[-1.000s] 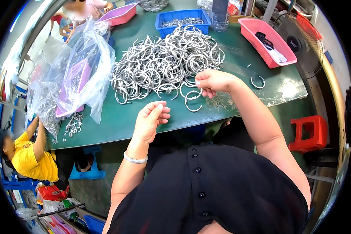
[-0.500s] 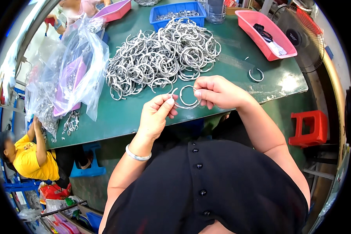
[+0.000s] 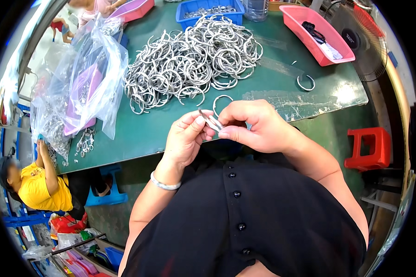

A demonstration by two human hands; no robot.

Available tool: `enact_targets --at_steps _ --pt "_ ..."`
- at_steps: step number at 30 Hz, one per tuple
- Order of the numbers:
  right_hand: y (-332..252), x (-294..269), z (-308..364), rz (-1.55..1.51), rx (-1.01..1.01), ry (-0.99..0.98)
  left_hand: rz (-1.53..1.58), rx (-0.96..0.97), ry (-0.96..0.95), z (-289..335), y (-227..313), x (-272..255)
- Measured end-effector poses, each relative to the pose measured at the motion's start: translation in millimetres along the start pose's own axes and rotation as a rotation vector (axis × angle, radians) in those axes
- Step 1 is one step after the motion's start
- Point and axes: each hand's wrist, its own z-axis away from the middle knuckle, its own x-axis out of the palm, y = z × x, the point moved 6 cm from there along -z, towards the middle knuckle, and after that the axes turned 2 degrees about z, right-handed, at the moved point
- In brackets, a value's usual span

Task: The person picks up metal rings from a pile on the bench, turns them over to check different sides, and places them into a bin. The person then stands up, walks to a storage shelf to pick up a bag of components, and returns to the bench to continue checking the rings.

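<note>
Close together over the table's near edge, both of my hands hold one silver open bangle [image 3: 212,123]. My left hand [image 3: 186,138] pinches one end between thumb and fingers. My right hand [image 3: 254,125] is closed round the other part, and its fingers hide much of the bangle. Just beyond my fingertips another bangle [image 3: 223,97] lies on the green table [image 3: 138,143], partly covered by my right hand. A big heap of similar silver bangles [image 3: 189,64] is piled farther back. One single bangle [image 3: 306,84] rests apart at the right.
Behind the heap stands a blue bin [image 3: 239,17] with small metal parts. A pink basket [image 3: 293,25] sits back right, near a fan [image 3: 372,41]. Clear plastic bags [image 3: 108,69] cover the left side. A co-worker in yellow [image 3: 41,187] sits left; a red stool [image 3: 367,159] stands right.
My right hand has moved down and closer to my left, turning and closing round the bangle. The bangle, seen as an open curve before, is now mostly covered by my fingers.
</note>
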Motion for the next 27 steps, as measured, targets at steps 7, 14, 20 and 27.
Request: enact_targets --at_steps 7,14,20,27 --pt "-13 5 10 0.482 -0.300 -0.013 -0.122 0.204 0.023 6 10 4" --pt "-22 8 13 0.740 -0.445 0.050 -0.102 0.199 0.023 7 9 3" --pt "-35 24 15 0.879 -0.655 0.118 0.093 0.141 0.001 5 -2 4" --pt "-35 24 16 0.866 -0.650 0.109 0.129 0.120 -0.024 7 -3 1"
